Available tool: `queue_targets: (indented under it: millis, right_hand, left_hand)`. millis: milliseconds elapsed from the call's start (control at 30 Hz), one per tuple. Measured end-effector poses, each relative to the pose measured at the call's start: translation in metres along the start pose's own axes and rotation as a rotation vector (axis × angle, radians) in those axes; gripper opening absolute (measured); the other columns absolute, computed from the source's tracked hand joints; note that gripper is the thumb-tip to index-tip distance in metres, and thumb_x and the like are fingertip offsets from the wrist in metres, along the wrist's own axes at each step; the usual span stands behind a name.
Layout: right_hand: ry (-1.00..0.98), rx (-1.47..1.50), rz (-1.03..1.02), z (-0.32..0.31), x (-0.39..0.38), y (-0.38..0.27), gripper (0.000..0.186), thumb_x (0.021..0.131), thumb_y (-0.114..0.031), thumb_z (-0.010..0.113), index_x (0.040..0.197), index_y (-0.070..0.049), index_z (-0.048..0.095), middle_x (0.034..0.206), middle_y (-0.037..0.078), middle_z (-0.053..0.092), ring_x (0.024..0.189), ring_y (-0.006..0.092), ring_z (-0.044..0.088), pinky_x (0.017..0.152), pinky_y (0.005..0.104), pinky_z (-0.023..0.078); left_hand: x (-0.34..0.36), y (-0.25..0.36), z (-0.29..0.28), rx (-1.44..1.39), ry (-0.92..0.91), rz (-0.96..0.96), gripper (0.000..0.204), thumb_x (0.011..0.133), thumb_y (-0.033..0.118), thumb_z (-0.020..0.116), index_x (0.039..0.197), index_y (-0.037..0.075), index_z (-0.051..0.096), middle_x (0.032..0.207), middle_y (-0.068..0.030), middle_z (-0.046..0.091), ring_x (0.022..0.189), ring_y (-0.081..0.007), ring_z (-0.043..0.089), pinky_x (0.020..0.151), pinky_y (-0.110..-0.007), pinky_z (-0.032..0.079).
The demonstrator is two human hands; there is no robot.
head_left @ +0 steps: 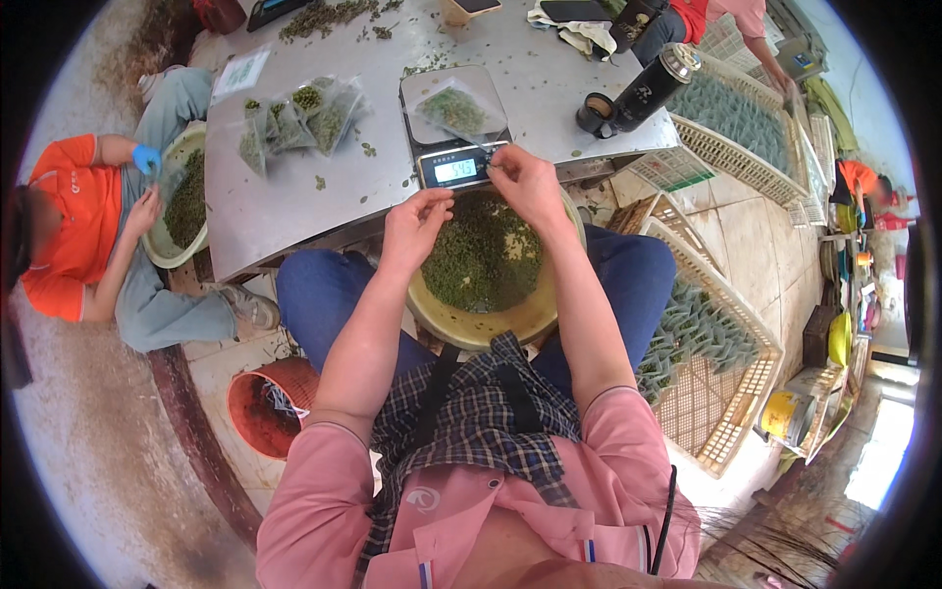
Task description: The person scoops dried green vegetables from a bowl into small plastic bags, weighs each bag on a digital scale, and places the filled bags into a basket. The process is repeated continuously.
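A digital scale (pixel 461 168) with a lit display stands at the near edge of the metal table. On its plate lies a clear plastic bag (pixel 452 110) of green dried leaves. My left hand (pixel 420 228) is just left of the display, above the bowl, fingertips pinched together. My right hand (pixel 528 184) bends in at the scale's right corner, its fingers also pinched. Whatever either pinch holds is too small to tell. Below both hands, between my knees, sits a yellowish bowl (pixel 491 332) of loose green leaves.
Several filled clear bags (pixel 304 116) lie left on the table. A black thermos (pixel 655 86) stands right, beside its cup (pixel 596 114). Crates (pixel 731 427) of small bags are at my right, an orange bucket (pixel 257 417) lower left. A co-worker (pixel 83 216) sits left with another bowl (pixel 172 257).
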State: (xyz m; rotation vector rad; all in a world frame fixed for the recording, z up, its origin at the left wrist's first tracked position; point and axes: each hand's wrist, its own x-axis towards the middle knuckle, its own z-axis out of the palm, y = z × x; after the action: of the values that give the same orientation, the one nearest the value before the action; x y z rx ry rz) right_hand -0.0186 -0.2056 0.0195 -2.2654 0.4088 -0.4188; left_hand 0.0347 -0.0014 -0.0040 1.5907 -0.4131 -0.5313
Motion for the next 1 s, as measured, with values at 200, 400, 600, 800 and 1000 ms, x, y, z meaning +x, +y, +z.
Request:
queue_targets:
  millis: [200,400,600,800,1000]
  right_hand:
    - [-0.146,0.235,0.258,-0.033,-0.038,-0.030,0.026,0.079,-0.012,0.072,0.104,-0.003,0.068,0.064,0.002,0.062,0.059,0.0078,0.057,0.054,0.0255,0.045]
    - [0.229,0.160,0.074,-0.024,-0.038,0.002,0.021,0.078,-0.006,0.070,0.099,-0.004,0.071,0.077,0.005,0.065,0.060,0.0083,0.055,0.056,0.0249,0.045]
    - [0.338,0.120,-0.048,-0.027,-0.027,-0.017,0.025,0.077,-0.003,0.069,0.102,-0.006,0.071,0.098,0.009,0.067,0.062,0.0102,0.056,0.059,0.0251,0.047]
    - [0.258,0.145,-0.084,-0.013,-0.014,-0.022,0.029,0.081,-0.002,0.065,0.109,-0.008,0.069,0.098,0.011,0.068,0.064,0.0158,0.059,0.062,0.0278,0.049]
    - [0.156,-0.300,-0.115,0.000,0.022,-0.022,0.032,0.087,-0.013,0.061,0.119,-0.019,0.064,0.087,0.012,0.067,0.073,0.0297,0.064,0.065,0.0376,0.051]
  left_hand:
    - [-0.001,0.002,-0.002,-0.018,0.025,-0.020,0.022,0.092,0.006,0.057,0.113,0.000,0.063,0.099,-0.0087,0.069,0.085,-0.0137,0.066,0.078,-0.026,0.051]
    - [0.002,0.003,-0.008,-0.069,0.118,0.033,0.022,0.093,0.006,0.057,0.113,0.000,0.063,0.099,-0.0089,0.069,0.083,-0.0129,0.066,0.075,-0.024,0.051]
    - [-0.001,0.010,-0.018,-0.124,0.179,0.028,0.023,0.094,0.007,0.056,0.115,0.002,0.062,0.101,-0.0081,0.068,0.083,-0.0126,0.066,0.073,-0.024,0.050]
    - [-0.002,0.014,-0.023,-0.187,0.187,0.017,0.022,0.095,0.007,0.055,0.115,0.001,0.062,0.102,-0.0080,0.068,0.084,-0.0120,0.065,0.072,-0.023,0.049]
    - [-0.002,0.018,-0.022,-0.199,0.171,-0.015,0.022,0.094,0.007,0.056,0.114,0.000,0.062,0.102,-0.0077,0.067,0.085,-0.0123,0.064,0.074,-0.023,0.049]
